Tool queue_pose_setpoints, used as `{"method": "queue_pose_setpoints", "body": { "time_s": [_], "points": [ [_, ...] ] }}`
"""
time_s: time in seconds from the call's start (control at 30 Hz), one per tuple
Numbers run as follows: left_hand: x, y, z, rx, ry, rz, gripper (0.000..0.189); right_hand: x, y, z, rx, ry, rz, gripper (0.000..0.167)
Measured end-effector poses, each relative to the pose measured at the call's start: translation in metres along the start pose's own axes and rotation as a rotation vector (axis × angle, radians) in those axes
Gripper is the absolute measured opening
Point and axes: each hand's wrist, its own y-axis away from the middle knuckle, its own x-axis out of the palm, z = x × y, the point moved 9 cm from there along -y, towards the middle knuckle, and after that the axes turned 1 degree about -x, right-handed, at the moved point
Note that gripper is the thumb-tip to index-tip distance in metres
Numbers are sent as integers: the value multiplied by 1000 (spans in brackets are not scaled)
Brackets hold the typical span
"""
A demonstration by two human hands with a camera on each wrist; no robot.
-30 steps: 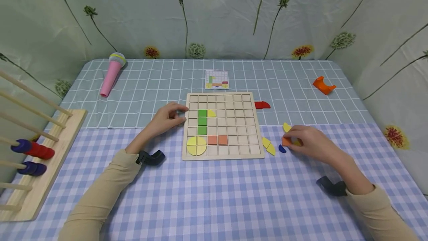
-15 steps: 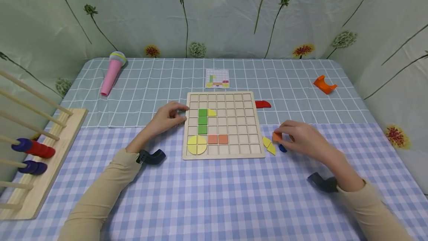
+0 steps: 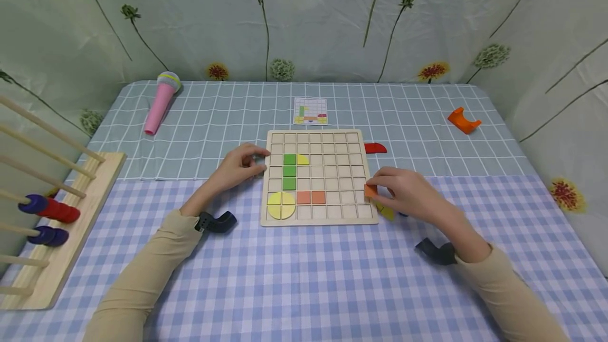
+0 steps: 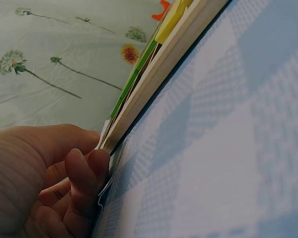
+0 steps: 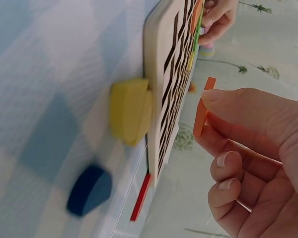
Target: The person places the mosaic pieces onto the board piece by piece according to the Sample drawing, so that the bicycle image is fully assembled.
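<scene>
My right hand [image 3: 406,189] pinches an orange square tile [image 5: 204,109] between thumb and fingers, held up at the right edge of the wooden grid board [image 3: 332,221]. On the board lie a column of green squares [image 3: 289,170], a yellow quarter piece [image 3: 302,160], a yellow circle of quarter pieces [image 3: 281,205] and two orange squares [image 3: 311,197]. The left hand [image 3: 239,165] rests its fingertips against the board's left edge. Below the right hand, yellow pieces [image 5: 129,111] sit beside the board; a dark blue piece [image 5: 89,191] lies farther right, mostly hidden in the head view.
A printed pattern card [image 3: 310,111] lies behind the board, and red pieces [image 3: 376,148] are at its right. A pink toy microphone [image 3: 160,104] lies at the back left, an orange curved block [image 3: 464,121] at the back right. A wooden bead frame [image 3: 90,215] stands left.
My right hand has carried the orange square tile leftward from the loose pieces to the board's right edge. The left hand has stayed at the board's left edge.
</scene>
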Motion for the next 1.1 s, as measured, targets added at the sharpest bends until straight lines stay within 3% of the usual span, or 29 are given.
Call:
{"method": "queue_pose_setpoints", "body": {
  "time_s": [0.57, 1.1],
  "points": [
    [0, 1, -2, -2, 9, 2, 35, 21, -30, 27, -55, -27, 62, 22],
    [0, 0, -2, 5, 3, -2, 34, 37, -43, 39, -52, -8, 136, 19]
  ]
}}
